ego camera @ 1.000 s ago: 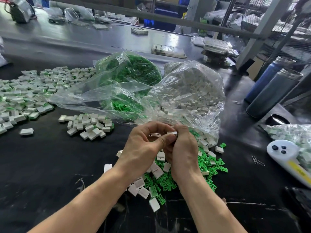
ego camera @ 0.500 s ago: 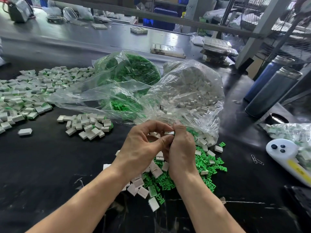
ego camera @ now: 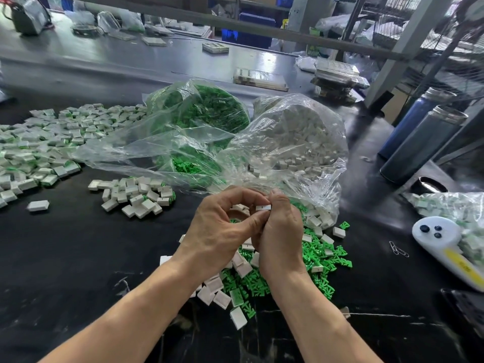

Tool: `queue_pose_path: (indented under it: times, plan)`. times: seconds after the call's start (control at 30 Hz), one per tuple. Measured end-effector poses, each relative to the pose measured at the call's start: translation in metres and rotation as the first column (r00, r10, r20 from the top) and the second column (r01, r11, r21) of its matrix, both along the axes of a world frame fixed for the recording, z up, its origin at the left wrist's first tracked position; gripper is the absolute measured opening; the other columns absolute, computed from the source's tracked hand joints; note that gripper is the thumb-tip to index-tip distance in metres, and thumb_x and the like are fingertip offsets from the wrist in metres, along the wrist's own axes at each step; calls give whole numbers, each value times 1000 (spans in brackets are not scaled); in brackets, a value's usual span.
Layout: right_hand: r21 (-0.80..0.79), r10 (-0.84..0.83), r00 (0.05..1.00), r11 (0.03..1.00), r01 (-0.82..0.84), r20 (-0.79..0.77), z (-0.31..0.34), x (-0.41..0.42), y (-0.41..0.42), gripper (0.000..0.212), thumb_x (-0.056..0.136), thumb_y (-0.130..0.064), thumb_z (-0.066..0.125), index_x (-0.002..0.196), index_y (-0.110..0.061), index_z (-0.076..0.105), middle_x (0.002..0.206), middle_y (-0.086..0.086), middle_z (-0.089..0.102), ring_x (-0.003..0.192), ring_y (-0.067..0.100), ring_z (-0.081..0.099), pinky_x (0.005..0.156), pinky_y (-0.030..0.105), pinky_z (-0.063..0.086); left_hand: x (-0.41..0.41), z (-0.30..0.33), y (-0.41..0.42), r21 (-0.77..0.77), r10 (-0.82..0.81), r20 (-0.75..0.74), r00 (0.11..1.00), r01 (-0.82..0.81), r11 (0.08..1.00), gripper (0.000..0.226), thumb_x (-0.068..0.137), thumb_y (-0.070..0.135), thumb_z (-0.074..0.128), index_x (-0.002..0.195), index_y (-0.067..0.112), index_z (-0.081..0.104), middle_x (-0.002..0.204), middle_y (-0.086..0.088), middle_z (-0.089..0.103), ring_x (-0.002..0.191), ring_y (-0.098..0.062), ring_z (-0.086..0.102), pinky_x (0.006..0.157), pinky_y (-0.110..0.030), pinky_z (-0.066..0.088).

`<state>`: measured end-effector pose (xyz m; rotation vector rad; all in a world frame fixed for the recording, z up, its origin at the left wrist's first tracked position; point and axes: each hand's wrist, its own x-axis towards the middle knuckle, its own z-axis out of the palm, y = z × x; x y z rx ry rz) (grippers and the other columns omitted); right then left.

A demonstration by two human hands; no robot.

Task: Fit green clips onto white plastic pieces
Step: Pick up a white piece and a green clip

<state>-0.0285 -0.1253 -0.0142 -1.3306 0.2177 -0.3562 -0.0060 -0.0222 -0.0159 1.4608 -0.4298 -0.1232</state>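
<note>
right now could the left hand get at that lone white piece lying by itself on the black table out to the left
Probably not yet: the left hand is pinching a small white plastic piece together with the right hand. The path to the lone white piece looks unobstructed.

The setting is a factory assembly bench in a workshop. A long black worktable (ego camera: 65, 258) carries bulk stock: one clear plastic bag of green clips (ego camera: 209, 113) and one of white plastic pieces (ego camera: 301, 137), with loose parts spilled in front. A large heap of white pieces (ego camera: 39, 148) lies at the left and a smaller pile (ego camera: 133, 193) nearer the centre. Grey metal frame posts (ego camera: 398, 51), wire racks (ego camera: 387, 27) and blue storage bins (ego camera: 248, 24) stand behind. Flat stacked trays (ego camera: 337, 74) rest on the far bench.
</note>
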Motion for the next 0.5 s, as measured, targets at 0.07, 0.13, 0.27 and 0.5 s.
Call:
queue_pose_path:
  times: [0.07,0.13,0.27,0.5]
  plan:
    - [-7,2,1000,1000,-2,5,0,0,1,54,101,-36,38,60,-35,74,50,-15,59,44,-2,56,43,13,42,-1,0,0,0,3,-2,1000,-3,1000,10,88,3,77,97,6,76,112,-3,74,96,-39,72,83,-54,62]
    - [-13,6,1000,1000,-5,9,0,0,1,54,101,-36,38,61,-36,75,51,-15,60,45,-2,56,44,13,43,-1,0,1,1,2,-6,1000,-2,1000,10,88,4,77,97,7,76,114,-3,74,96,-40,72,84,-57,61]
    - [-18,-1,1000,1000,1,7,1,0,2,49,99,-41,39,74,-31,80,57,-11,65,49,-1,59,45,14,44,-2,0,1,-15,-13,-18,1000,13,1000,12,86,10,78,98,7,76,114,-2,74,95,-42,72,83,-54,62]
    - [-34,0,999,999,-1,-34,-1,-1,-2,55,112,-35,38,77,-30,80,56,-11,65,47,-1,59,43,13,43,1,-5,3,4,-10,-19,1000,10,1000,19,83,21,77,99,11,75,111,2,76,98,-35,74,86,-53,62]
